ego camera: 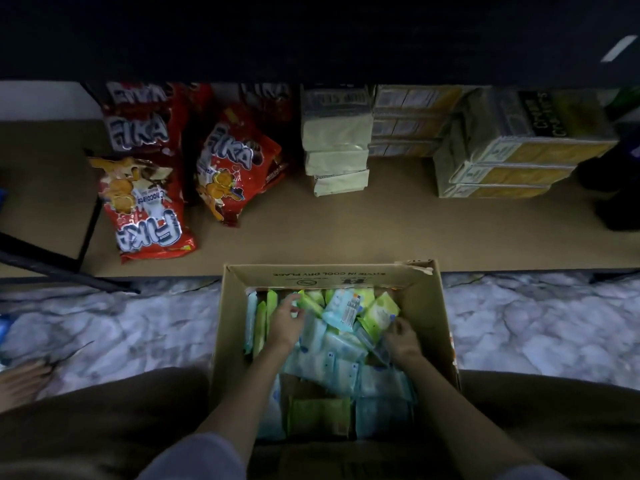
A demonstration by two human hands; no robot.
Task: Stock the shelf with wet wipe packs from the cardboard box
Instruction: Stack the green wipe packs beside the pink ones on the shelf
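Note:
An open cardboard box (426,306) stands on the floor between my knees, filled with several green and light blue wet wipe packs (343,351). Both my hands are inside it. My left hand (285,322) reaches toward the far left of the pile, its fingers curled over a green pack (310,301). My right hand (401,337) is at the right side, its fingers pinching the edge of a green pack (379,313). The low brown shelf (311,237) lies just beyond the box.
On the shelf are red snack bags (152,206) at the left, stacked pale packets (337,154) in the middle and yellow-fronted boxes (502,161) at the right. A dark upper shelf (311,36) overhangs. The floor (536,323) is marbled white. A bare foot (20,382) shows at the left.

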